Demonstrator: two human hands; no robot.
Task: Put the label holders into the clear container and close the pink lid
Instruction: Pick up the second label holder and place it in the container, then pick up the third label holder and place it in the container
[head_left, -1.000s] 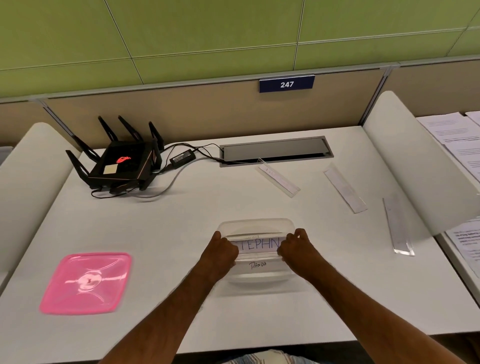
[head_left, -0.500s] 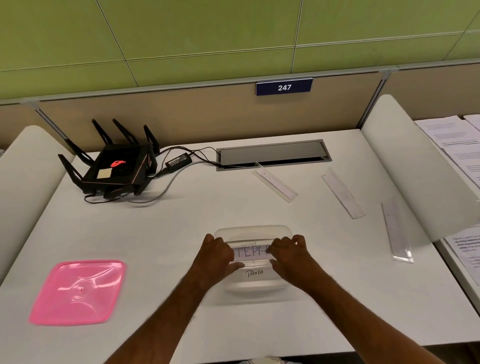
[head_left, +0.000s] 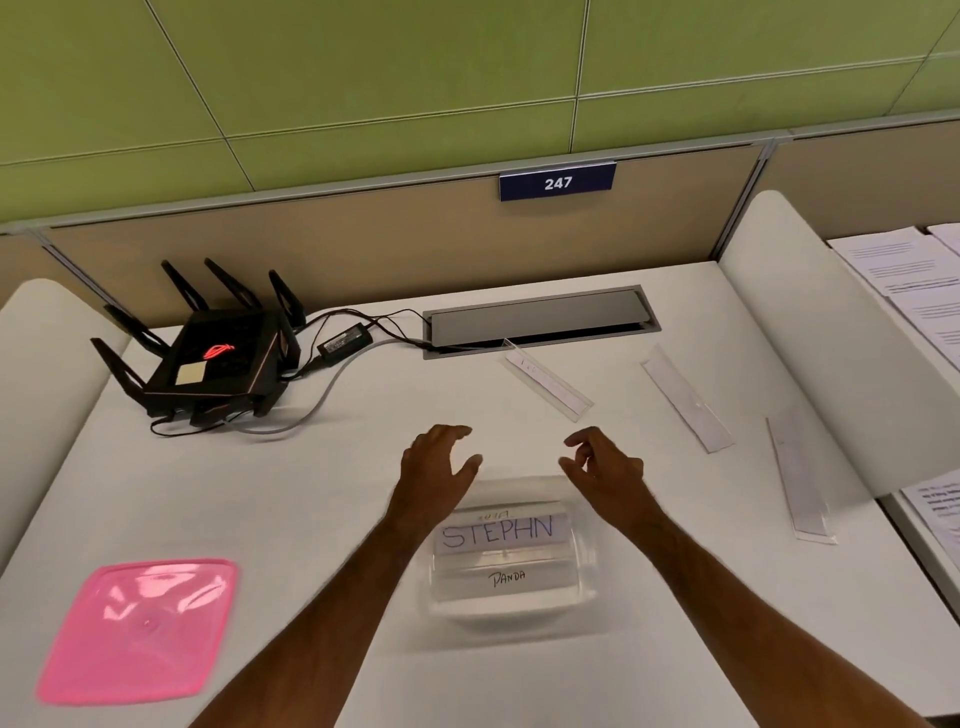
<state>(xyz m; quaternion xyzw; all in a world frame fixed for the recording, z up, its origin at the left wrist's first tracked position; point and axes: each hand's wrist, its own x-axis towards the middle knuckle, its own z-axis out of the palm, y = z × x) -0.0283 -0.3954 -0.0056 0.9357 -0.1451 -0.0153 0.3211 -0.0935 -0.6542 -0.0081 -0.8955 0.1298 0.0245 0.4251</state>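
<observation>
Head view: three label holders (head_left: 548, 383) outside, two empty hands (head_left: 436, 462)

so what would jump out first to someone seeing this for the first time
Probably the glossy pink lid, lying flat near the front left of the white desk. Next, the two open hands, left hand and right hand, hovering just beyond the clear container at front centre, which holds a label reading STEPHN. The black router with its glowing red logo sits at the back left.
</observation>
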